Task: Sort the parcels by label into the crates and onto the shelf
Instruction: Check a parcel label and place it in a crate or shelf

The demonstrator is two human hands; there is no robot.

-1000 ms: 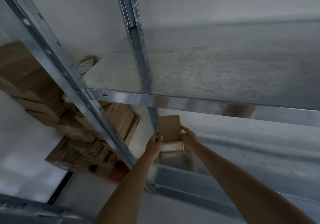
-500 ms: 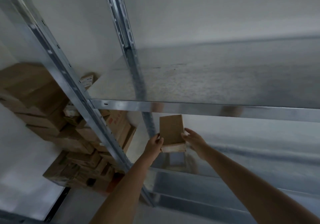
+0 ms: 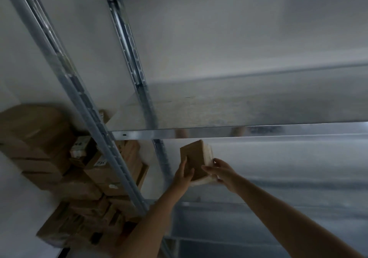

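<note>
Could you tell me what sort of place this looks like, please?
Probably a storeroom or small parcel depot: bare metal shelving against a plain wall, cardboard boxes stacked beside it, and both hands lifting a small parcel toward a shelf.

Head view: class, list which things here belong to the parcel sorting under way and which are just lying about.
In the job: small cardboard parcel; left hand; right hand; metal shelf.
Lying about: stacked cardboard boxes beyond the upright post; white wall.

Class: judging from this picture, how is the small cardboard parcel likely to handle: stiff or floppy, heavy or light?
Probably stiff: the parcel keeps flat faces and straight edges between the left hand and right hand. Likely light, since it's raised at arm's length.
</note>
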